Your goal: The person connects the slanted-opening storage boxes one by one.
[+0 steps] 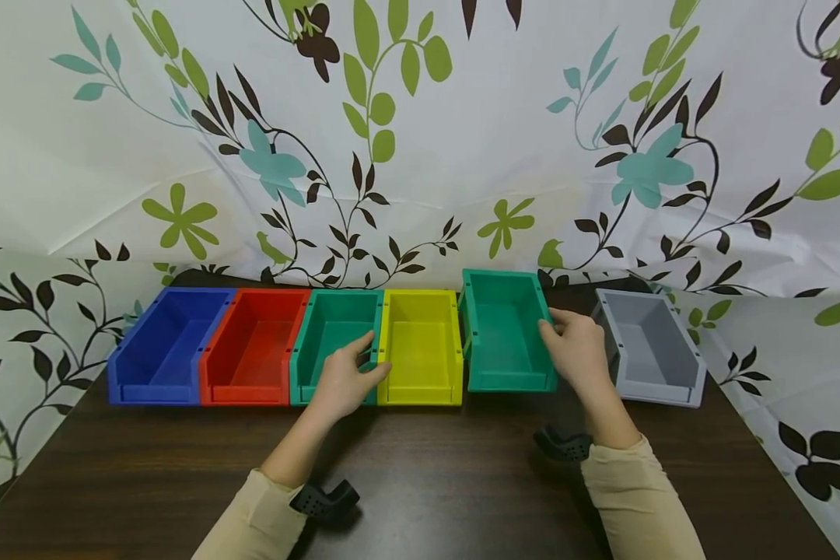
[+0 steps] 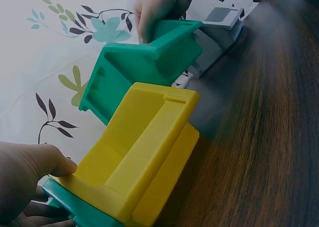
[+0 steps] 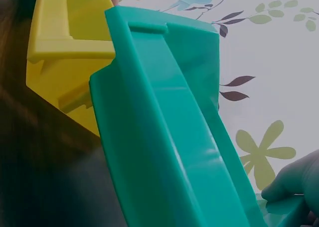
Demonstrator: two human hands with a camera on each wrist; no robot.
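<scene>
My right hand [image 1: 579, 350] pinches the right side wall of a green bin [image 1: 511, 383]. That bin is raised above the table, between the yellow bin [image 1: 420, 395] and the grey bin [image 1: 658, 393]. With my left hand [image 1: 343, 381] I hold the touching side walls of the yellow bin and another green bin [image 1: 346, 301]. In the left wrist view, the thumb [image 2: 62, 164] lies on the yellow rim and the other fingers are on the green side, partly hidden. The bins' visible insides hold nothing.
A red bin [image 1: 245, 395] and a blue bin [image 1: 154, 394] stand to the left in the same row. The dark wooden table [image 1: 434, 482] stretches in front. Behind it hangs a white leaf-patterned cloth [image 1: 462, 155]. A black wrist device [image 1: 325, 499] is on my left wrist.
</scene>
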